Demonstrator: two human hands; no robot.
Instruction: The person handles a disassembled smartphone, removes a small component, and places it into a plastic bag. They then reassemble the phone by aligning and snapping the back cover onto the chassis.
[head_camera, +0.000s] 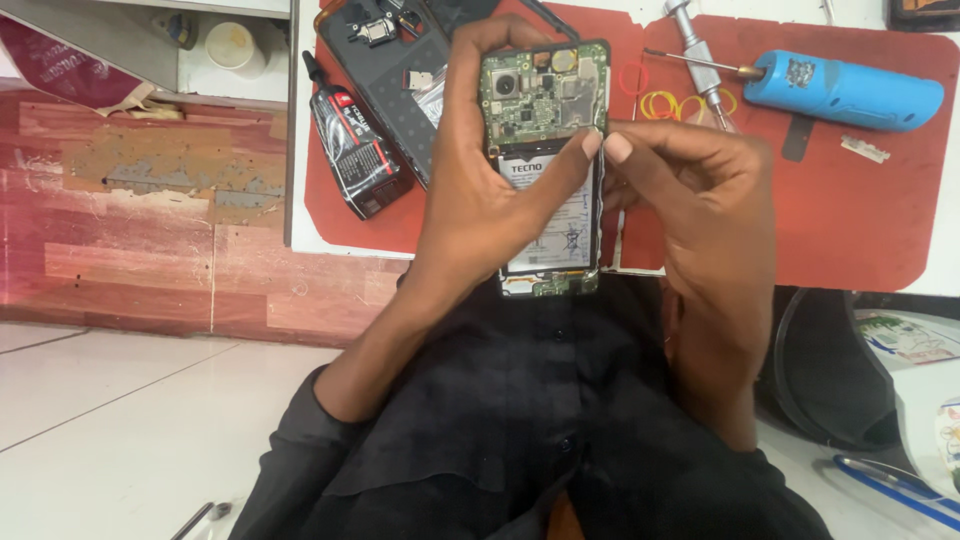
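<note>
You are holding an opened phone (545, 165) above the table (940, 270) edge.
Your left hand (480, 200) is gripping the phone, thumb lying across its battery (550, 215). Your right hand (700, 200) is pinching at the phone's right edge, fingertips (617, 148) narrowed. Beyond, a red mat (850, 220) is carrying a black glue tube (355, 160), yellow rubber bands (675, 103) and a blue tool (845, 90).

Bright, even light; soft shadows; slight motion blur, perhaps; sharp centre.
</note>
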